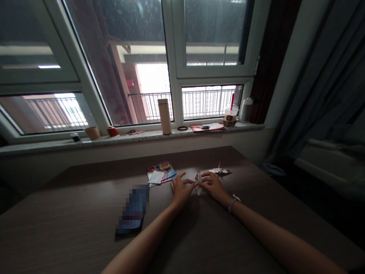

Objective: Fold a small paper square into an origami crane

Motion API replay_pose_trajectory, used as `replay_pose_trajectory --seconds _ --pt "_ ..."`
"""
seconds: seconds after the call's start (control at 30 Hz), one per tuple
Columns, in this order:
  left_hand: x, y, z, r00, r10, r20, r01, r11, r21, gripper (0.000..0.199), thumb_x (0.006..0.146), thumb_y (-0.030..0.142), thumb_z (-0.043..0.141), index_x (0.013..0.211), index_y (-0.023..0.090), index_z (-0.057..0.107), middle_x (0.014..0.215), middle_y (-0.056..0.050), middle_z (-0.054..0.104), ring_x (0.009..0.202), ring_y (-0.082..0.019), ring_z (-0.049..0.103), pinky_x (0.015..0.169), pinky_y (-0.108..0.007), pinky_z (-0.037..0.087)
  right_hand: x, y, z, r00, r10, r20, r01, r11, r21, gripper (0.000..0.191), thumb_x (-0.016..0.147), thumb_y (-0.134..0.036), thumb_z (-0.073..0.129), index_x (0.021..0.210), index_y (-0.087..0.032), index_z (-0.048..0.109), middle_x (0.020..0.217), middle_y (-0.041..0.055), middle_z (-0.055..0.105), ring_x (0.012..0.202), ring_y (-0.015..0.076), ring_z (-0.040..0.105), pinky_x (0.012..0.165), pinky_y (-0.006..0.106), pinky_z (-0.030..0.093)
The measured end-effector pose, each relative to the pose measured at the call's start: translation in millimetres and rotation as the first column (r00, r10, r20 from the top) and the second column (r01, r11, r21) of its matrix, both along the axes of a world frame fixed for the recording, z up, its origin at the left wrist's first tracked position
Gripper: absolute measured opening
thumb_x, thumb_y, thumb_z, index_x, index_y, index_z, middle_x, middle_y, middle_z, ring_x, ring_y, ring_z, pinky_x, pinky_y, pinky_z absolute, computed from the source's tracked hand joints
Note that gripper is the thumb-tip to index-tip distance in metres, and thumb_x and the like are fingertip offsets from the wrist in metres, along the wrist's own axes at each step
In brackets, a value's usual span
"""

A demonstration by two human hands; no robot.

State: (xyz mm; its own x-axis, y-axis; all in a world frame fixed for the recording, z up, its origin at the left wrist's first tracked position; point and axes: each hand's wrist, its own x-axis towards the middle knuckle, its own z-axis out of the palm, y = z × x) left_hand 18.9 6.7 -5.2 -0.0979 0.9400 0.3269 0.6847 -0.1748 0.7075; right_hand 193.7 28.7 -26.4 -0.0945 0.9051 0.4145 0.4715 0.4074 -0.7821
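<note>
Between my two hands is a small folded paper piece [198, 189], white with red stripes, narrow and pointed at its far and near ends. My left hand [181, 189] pinches its left side between thumb and fingers. On the opposite side, my right hand [214, 186] grips it with thumb and forefinger. Just beyond my right hand, a finished-looking origami crane [219, 170] in white and red paper rests on the table with its wings spread. Printed paper sheets [161, 173] lie beyond and left of my left hand.
The dark brown table [71, 205] carries a blurred-out phone [134, 209] left of my forearm. Along the windowsill [148, 136] stand a tan bottle [164, 116], a cup with a red straw [231, 112], a white bottle [246, 110], scissors on paper and small pots.
</note>
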Motion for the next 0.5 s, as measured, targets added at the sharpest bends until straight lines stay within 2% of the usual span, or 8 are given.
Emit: replay_pose_trajectory --seconds 0.23,0.37,0.5 --pt "-2.4 2.9 -3.8 0.999 -0.011 0.045 0.012 1.000 -0.010 0.005 0.074 0.033 0.075 0.076 0.029 0.077 0.132 -0.001 0.059 0.125 -0.028 0.046 0.111 -0.046 0.028 1.9 0.4 0.0 1.000 0.006 -0.012 -0.007 1.000 -0.025 0.010 0.075 -0.033 0.075 0.074 -0.023 0.075 0.109 0.0078 0.065 0.114 0.0275 0.050 0.104 0.046 0.034" --pt "-2.1 3.1 -3.7 0.999 -0.013 0.046 0.012 1.000 0.007 0.002 0.072 0.031 0.076 0.074 0.029 0.077 0.131 -0.001 0.060 0.124 -0.028 0.047 0.111 -0.046 0.028 0.9 0.6 0.0 1.000 0.005 -0.010 -0.006 0.999 -0.035 0.011 0.074 -0.034 0.075 0.073 -0.023 0.075 0.109 0.0076 0.066 0.113 0.0278 0.050 0.104 0.045 0.034" --pt "-2.6 3.4 -2.7 0.998 0.002 0.066 -0.002 1.000 0.005 0.001 0.072 0.026 0.076 0.073 0.027 0.076 0.131 -0.002 0.060 0.124 -0.028 0.047 0.110 -0.046 0.030 -0.2 1.1 1.0 0.999 -0.022 -0.033 0.021 0.998 -0.054 0.017 0.082 -0.035 0.065 0.077 -0.024 0.077 0.105 0.0070 0.067 0.111 0.0261 0.051 0.104 0.043 0.035"
